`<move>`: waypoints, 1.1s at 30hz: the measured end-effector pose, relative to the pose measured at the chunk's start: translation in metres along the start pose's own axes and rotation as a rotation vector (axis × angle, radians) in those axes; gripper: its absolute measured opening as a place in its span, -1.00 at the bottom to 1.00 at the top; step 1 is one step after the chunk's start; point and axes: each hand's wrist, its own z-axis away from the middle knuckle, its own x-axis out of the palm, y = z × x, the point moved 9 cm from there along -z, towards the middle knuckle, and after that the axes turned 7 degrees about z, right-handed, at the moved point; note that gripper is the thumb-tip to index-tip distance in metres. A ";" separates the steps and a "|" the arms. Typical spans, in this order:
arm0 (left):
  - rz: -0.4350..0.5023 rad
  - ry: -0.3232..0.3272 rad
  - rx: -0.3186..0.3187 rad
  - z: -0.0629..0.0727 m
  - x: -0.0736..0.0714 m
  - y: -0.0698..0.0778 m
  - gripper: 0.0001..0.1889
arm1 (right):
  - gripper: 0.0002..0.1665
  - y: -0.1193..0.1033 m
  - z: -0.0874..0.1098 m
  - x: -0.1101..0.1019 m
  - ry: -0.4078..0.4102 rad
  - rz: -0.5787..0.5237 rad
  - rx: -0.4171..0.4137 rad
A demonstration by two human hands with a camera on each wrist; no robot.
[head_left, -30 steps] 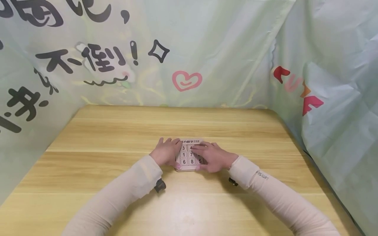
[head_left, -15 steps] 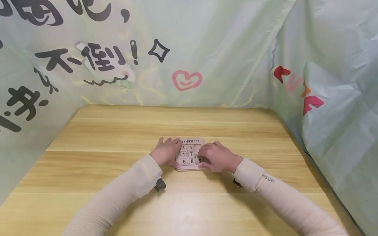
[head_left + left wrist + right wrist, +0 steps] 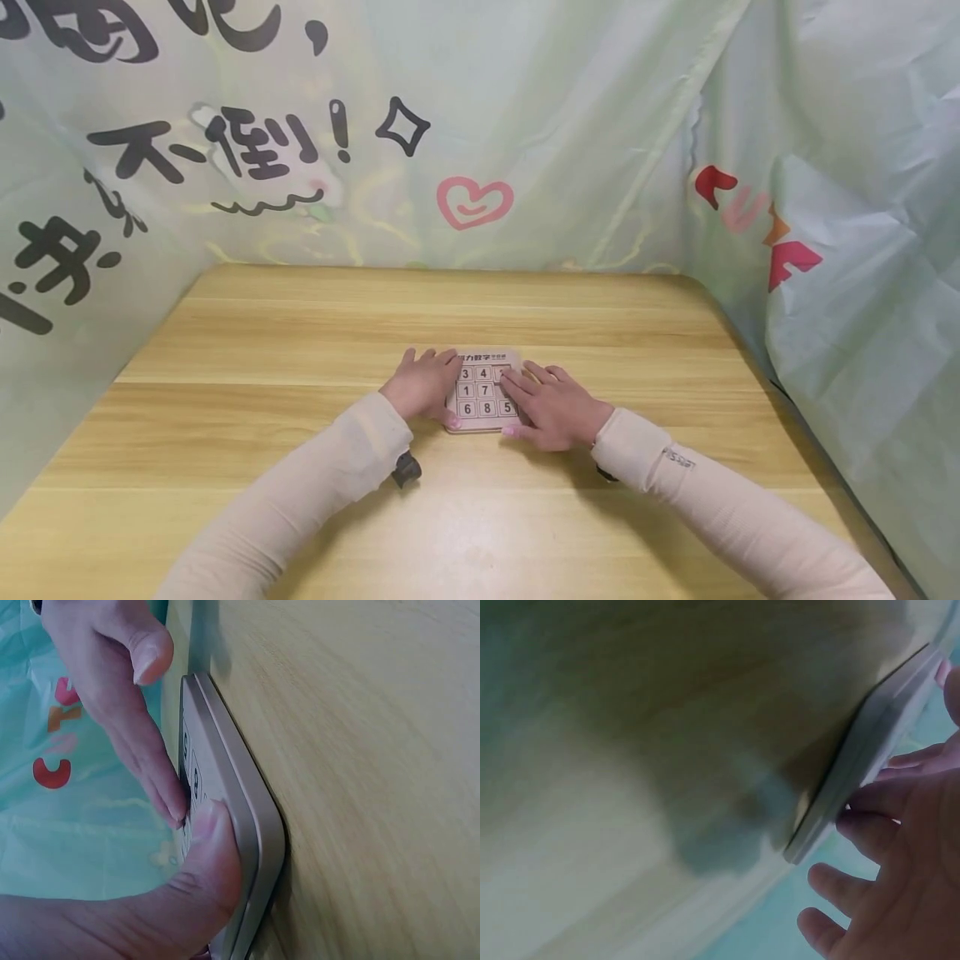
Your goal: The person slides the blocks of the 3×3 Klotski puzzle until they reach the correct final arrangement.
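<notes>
1 tile (image 3: 498, 370) partly under right hand (image 3: 558, 410)

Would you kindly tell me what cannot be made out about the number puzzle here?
Head view: the number on the upper-right tile, partly covered by the right hand.
Head view: the left edge of the number puzzle, largely covered by the left hand.
Head view: the small print beside the title, too small to read.
Right wrist view: the tile faces, turned from the camera.
</notes>
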 end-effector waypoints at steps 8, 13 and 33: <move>-0.002 0.006 0.001 -0.001 0.000 -0.001 0.10 | -0.06 -0.001 -0.006 0.001 0.008 -0.004 0.012; 0.002 0.009 0.002 -0.001 0.001 -0.001 0.11 | -0.10 -0.015 -0.007 -0.001 0.029 0.021 -0.050; 0.014 0.019 0.010 0.000 0.000 -0.001 0.11 | -0.28 -0.002 0.001 -0.014 0.165 0.086 -0.044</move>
